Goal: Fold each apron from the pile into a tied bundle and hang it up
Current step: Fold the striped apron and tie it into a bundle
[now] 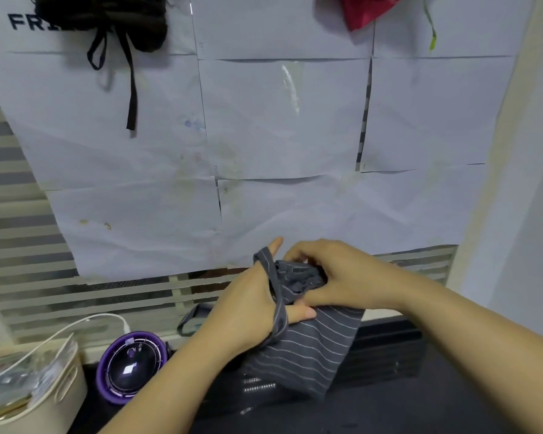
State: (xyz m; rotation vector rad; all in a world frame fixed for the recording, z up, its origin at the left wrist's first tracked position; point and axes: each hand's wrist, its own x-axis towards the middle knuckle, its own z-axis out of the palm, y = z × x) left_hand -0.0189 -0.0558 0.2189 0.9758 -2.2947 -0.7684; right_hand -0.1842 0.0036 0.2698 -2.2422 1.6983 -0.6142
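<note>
A grey apron with thin white stripes [308, 349] is held up in front of the papered wall, folded into a narrow hanging bundle. Its grey strap [278, 296] loops over the back of my left hand [248, 305], whose thumb lies along the cloth and whose index finger points up. My right hand [336, 277] grips the bunched top of the bundle, fingers curled into the folds. A black apron bundle [107, 20] with dangling straps hangs at the top left of the wall. A red bundle [358, 10] hangs at the top right.
White paper sheets [279, 120] cover the slatted wall. On the dark counter [420, 402] below sit a cream basket [29, 396] holding plastic packets, a round purple-rimmed device [129, 368] with a white cable, and a dark box [386, 352] behind the apron.
</note>
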